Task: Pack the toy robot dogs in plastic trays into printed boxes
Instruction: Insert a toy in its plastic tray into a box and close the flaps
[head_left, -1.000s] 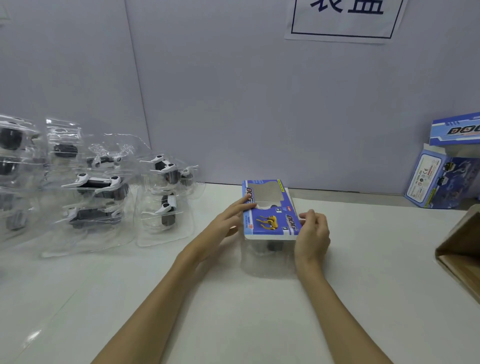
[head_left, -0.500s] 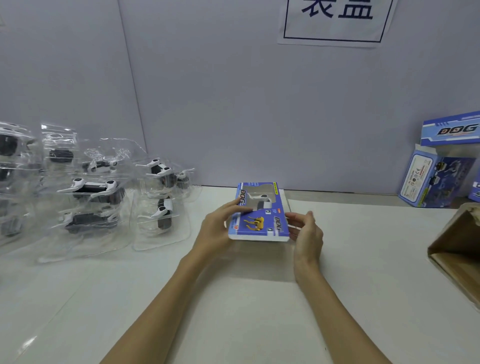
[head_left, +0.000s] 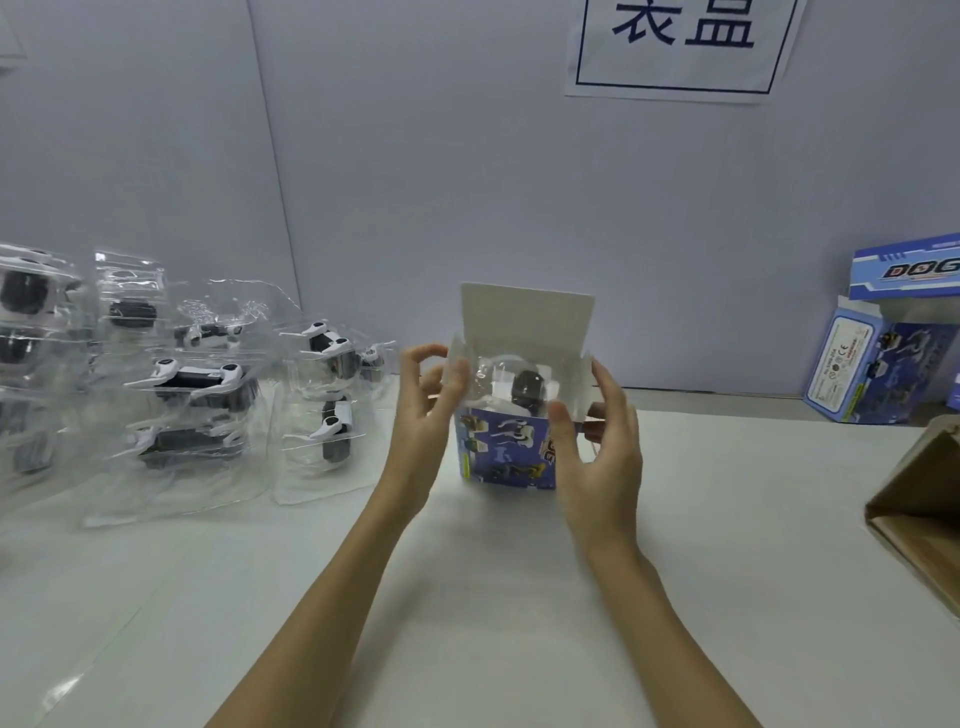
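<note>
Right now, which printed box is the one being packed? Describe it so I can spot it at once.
Start at the paper sign on the wall and drop straight down to the white table. There the blue printed box stands upright between the left hand and right hand. Unlike the boxes at far right, its white flap is up and a clear tray sticks out.

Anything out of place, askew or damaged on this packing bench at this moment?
Nothing looks damaged or spilled. The printed box stands upright between the left hand and right hand, top flap open, with a clear tray sticking partly out, simply mid-packing. The spare trays at left lie in a loose, overlapping pile.
</note>
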